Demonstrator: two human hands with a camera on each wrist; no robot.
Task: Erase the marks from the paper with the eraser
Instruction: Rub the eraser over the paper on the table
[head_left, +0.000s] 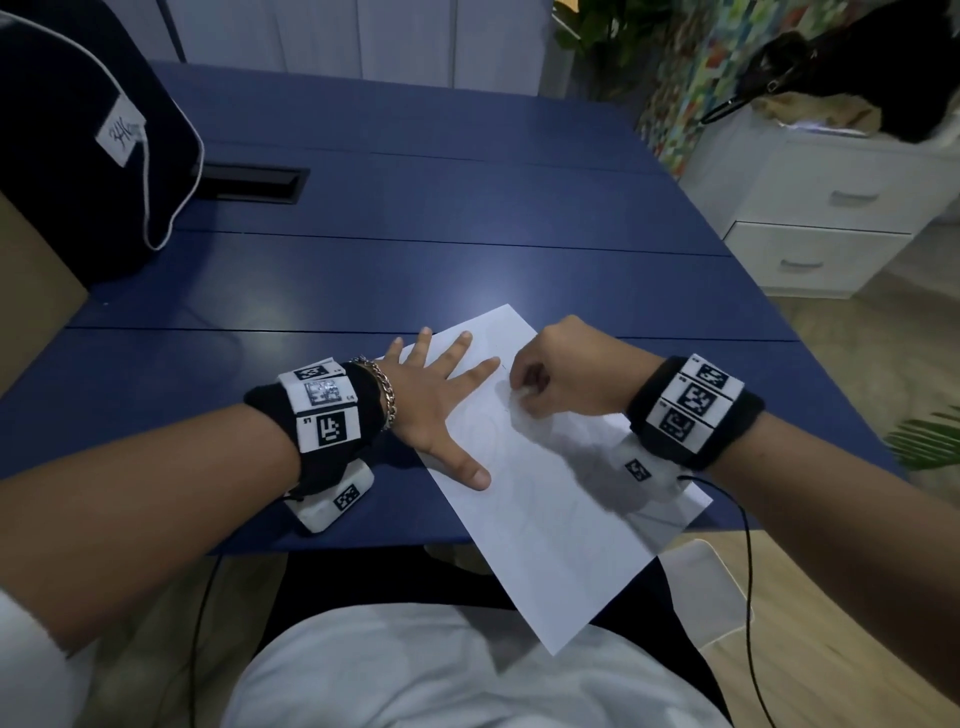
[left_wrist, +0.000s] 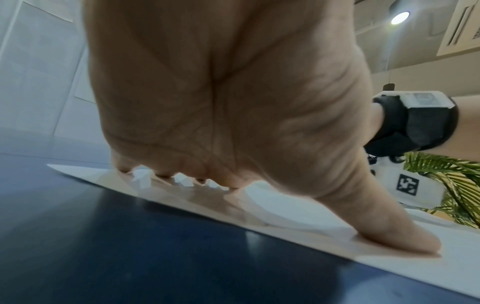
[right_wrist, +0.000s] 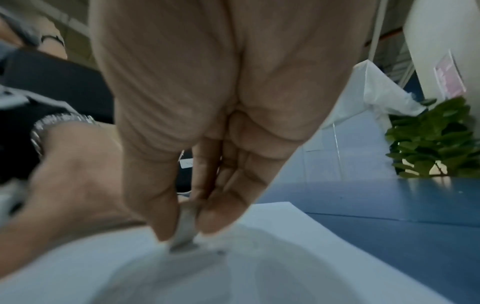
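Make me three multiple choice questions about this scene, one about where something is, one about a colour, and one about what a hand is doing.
1. Where does part of the paper hang?
A. Over the table's near edge
B. Over the table's far edge
C. Inside a drawer

2. What colour is the table?
A. Red
B. Blue
C. Yellow

3. What is the left hand doing?
A. Holding a pencil
B. Lifted clear of the table
C. Lying flat with spread fingers on the paper

Answers:
1 A, the sheet's near corner sticks out past the table edge over the person's lap.
2 B, the whole top is dark blue.
3 C, fingers and thumb press the sheet while the right hand pinches the eraser against the paper.
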